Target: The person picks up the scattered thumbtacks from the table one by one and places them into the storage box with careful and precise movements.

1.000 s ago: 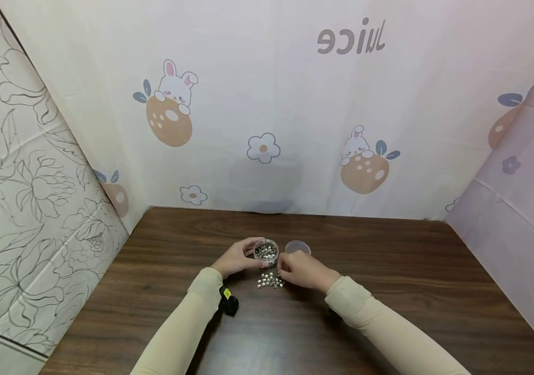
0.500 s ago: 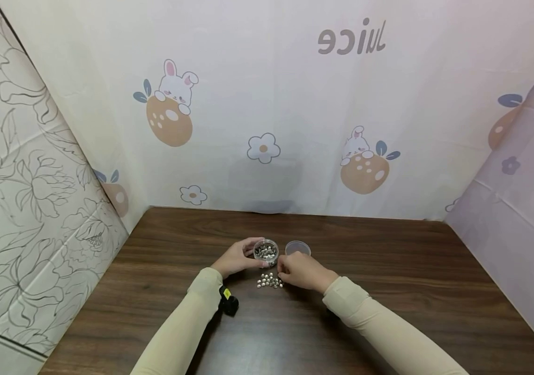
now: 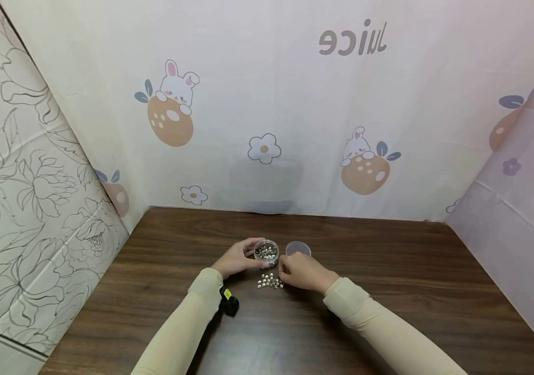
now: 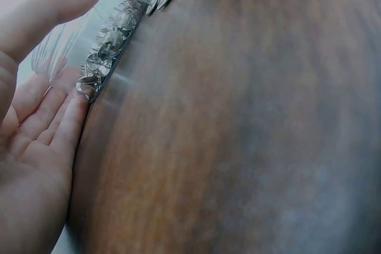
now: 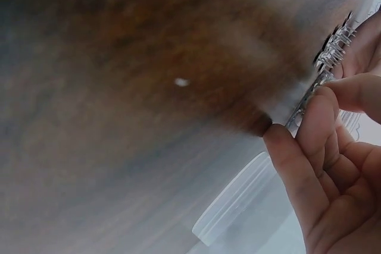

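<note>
My left hand (image 3: 240,258) grips a clear round jar (image 3: 266,263) of small silver studs (image 3: 267,252), thumb and fingers on opposite sides. The left wrist view shows the jar (image 4: 64,43) upright on the table. Loose studs (image 3: 269,281) lie just in front of it. Beside them, at their right edge, is my right hand (image 3: 305,270), fingers bent. The right wrist view has its thumb and index tips close together by the studs (image 5: 334,52); whether they pinch one is unclear.
A clear round lid (image 3: 297,247) lies on the brown table (image 3: 389,271) behind my right hand, partly covered by it. A black device with a yellow label (image 3: 228,301) is at my left wrist. Printed curtains rise behind the table and at both sides.
My right hand has shifted very slightly, and the studs at the pile's right edge are arranged a little differently. My left hand keeps its hold on the jar.
</note>
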Tool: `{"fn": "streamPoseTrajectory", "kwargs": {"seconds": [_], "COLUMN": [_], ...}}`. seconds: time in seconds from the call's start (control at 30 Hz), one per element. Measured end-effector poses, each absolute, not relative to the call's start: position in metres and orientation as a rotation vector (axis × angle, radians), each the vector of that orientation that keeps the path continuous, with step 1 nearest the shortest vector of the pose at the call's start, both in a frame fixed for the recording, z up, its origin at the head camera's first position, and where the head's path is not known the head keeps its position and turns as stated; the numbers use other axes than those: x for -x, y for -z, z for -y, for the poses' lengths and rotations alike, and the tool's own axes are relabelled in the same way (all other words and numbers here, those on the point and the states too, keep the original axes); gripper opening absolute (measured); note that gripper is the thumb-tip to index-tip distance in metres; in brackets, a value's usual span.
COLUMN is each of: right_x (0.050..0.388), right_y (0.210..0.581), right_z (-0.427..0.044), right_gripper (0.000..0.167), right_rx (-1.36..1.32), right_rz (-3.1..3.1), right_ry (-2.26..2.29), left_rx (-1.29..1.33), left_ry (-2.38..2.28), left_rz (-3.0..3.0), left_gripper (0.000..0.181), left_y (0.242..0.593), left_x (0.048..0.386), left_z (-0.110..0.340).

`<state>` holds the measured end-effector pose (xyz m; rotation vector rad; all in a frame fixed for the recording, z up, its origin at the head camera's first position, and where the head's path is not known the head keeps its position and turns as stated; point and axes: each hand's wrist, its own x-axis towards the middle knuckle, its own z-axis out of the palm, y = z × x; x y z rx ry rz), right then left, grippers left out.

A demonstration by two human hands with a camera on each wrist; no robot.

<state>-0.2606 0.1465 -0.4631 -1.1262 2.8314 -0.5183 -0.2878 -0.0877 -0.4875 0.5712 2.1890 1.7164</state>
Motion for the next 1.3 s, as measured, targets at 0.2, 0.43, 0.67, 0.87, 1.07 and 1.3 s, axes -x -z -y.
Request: {"fn": "streamPoseTrajectory", "kwargs": {"seconds": [0.2, 0.43, 0.67, 0.87, 1.07, 1.3], "right_x": [0.260, 0.259, 0.259, 0.262, 0.267, 0.271], "right_y": [0.463, 0.462, 0.461, 0.464, 0.466, 0.463], "right_z": [-0.146, -0.147, -0.149, -0.151, -0.152, -0.149], "right_gripper": [0.013, 0.012, 0.012, 0.010, 0.007, 0.004], "right_rx": [1.126, 1.083, 1.057, 1.042, 1.101, 1.149], "right_rz": [-2.840, -2.812, -2.789, -2.763, -2.755, -2.813], "right_ry": [0.520, 0.588, 0.634, 0.692, 0.787, 0.848], "left_rx": [-0.572, -0.561, -0.567, -0.550, -0.551, -0.578], "left_ry": [-1.714, -1.715, -1.716, -1.704, -1.669, -1.668], "left_rz": [-2.191, -2.185, -2.175, -2.198, -2.234, -2.235], "left_gripper": [0.072, 0.072, 0.072, 0.072, 0.073, 0.075], "left_y": [0.488, 0.488, 0.487, 0.504, 0.517, 0.518], "left_x": [0.288, 0.287, 0.287, 0.296, 0.305, 0.309], "left_z": [0.088, 0.089, 0.089, 0.088, 0.089, 0.089]}}
